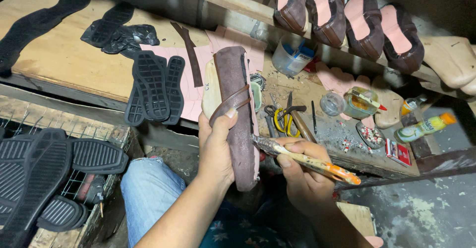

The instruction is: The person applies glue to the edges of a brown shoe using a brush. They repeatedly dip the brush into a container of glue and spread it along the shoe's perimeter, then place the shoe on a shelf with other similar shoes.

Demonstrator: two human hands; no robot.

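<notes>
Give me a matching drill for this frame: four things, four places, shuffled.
Things:
1. brown shoe upper
2. glue brush
3. black soles
4. green bottle

Places:
A. far right of the bench
B. held in the left hand
C. flat on the bench, left of the shoe
D. held in the right hand

Pairs: 1-B, 2-D, 3-C, 4-A

Bare forearms, faded light-blue jeans (148, 188) and dark star-patterned fabric (233, 233) below

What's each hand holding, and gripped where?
Left hand grips the brown shoe upper on its last at mid-length, thumb on the strap. Right hand holds the glue brush mid-handle.
</notes>
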